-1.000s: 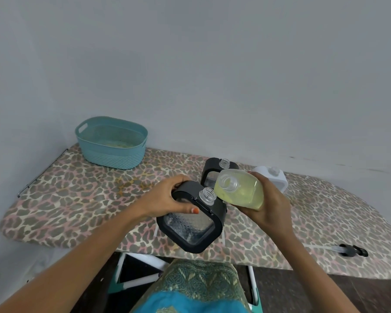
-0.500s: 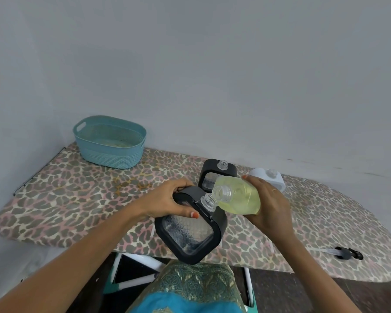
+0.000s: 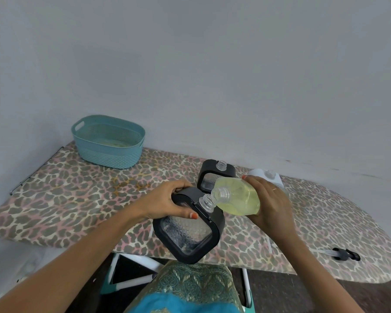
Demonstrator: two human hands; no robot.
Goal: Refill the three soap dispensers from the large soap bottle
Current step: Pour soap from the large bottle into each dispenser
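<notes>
Held items:
- My left hand (image 3: 167, 199) grips the black square-framed soap dispenser with a clear textured window (image 3: 187, 236) by its upper corner. The fingers are curled over the frame and the thumb lies on the front. The dispenser hangs tilted in the air above the near edge of the leopard-print ironing board (image 3: 66, 199).
- My right hand (image 3: 271, 204) is wrapped round the large clear bottle of yellow-green soap (image 3: 237, 198). The bottle is tipped leftward, its uncapped threaded mouth against the dispenser's clear neck. I cannot tell whether soap is running.

Standing by:
- Second black soap dispenser (image 3: 215, 175): upright on the board and uncapped, its lower part hidden behind the bottle.
- White soap dispenser (image 3: 269, 177): just right of the second black one, mostly blocked by my right hand.
- Teal woven-look plastic basket (image 3: 110, 143): on the board's far left corner, well apart from the rest.
- Black pump head with clear tube (image 3: 345, 255): lying flat near the board's right end.
</notes>
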